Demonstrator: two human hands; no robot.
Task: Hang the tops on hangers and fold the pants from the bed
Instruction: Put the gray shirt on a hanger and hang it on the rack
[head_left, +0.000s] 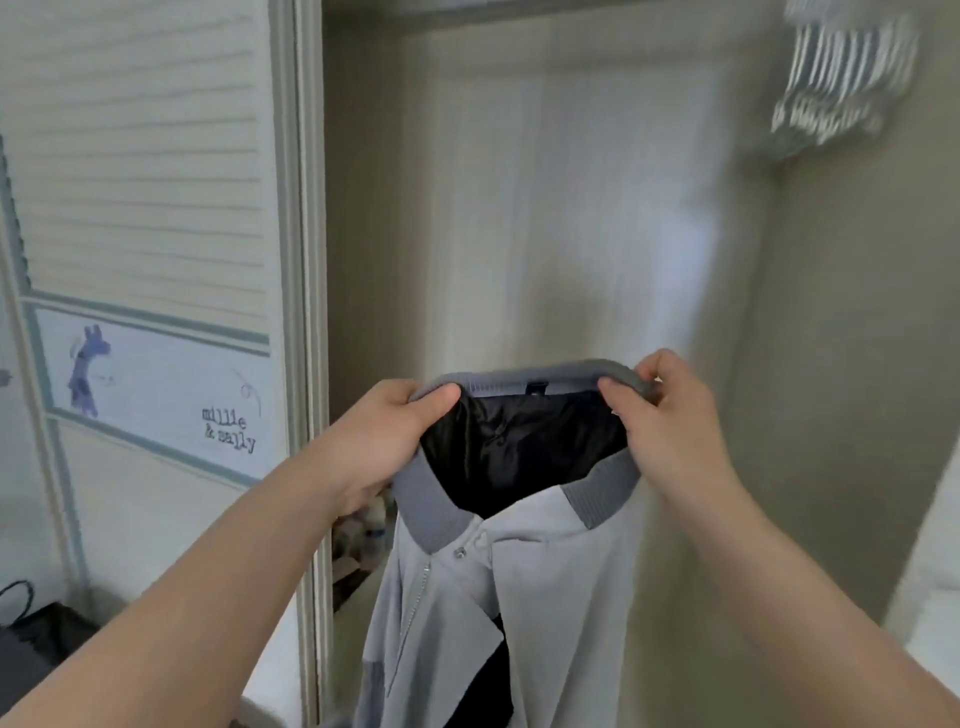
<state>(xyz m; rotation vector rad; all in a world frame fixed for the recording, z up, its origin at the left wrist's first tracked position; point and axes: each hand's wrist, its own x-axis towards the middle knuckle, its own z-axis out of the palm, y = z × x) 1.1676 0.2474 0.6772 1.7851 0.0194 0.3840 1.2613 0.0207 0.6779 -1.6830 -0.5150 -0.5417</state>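
Head view: left grip (384, 441) and right grip (670, 415) pinch the grey zip jacket (545, 571) by its collar, held spread before the wardrobe (571, 208), probably for the white hangers (841, 78).

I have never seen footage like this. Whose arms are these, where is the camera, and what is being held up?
There is no machine here. These are a person's two bare arms, filmed by one wide-angle camera worn on their head and looking forward and down. That is why the arms seem to grow out of the bottom edge.

The left hand and right hand each pinch the ribbed collar of a grey zip jacket with a dark lining. They hold it up, spread open, in front of an open wardrobe. No hanger shows inside the jacket.

A blurred bunch of white hangers hangs at top right. On the left is the slatted wardrobe door, which has a small animal picture on it.
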